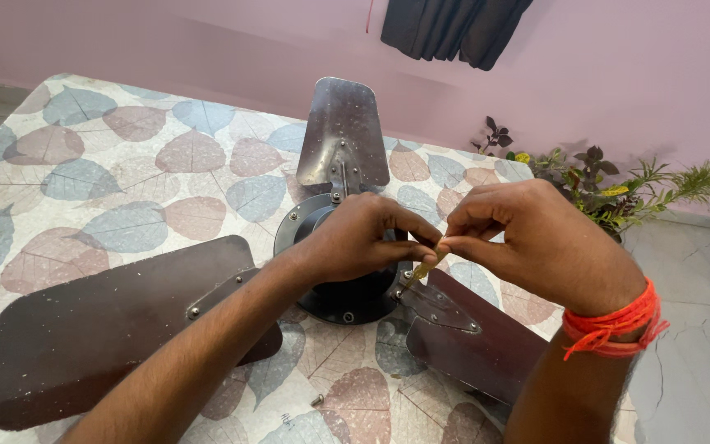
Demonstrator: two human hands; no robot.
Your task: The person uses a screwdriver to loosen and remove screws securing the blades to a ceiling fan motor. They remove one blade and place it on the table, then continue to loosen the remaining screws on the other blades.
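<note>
Both hands (355, 238) (527, 238) pinch what seems a screwdriver (422, 267) over fan (347, 292).

A leaf-patterned table cover (108, 164) before a pink wall (207, 41), with dark hanging cloth (454, 29), potted plants (610, 185) and pale stone floor (700, 329).

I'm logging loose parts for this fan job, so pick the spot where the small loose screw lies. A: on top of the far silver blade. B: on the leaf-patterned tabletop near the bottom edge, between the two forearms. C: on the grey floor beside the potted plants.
B: the small loose screw lies on the leaf-patterned tabletop, between the two forearms, just below the dark brown fan blade.
</note>
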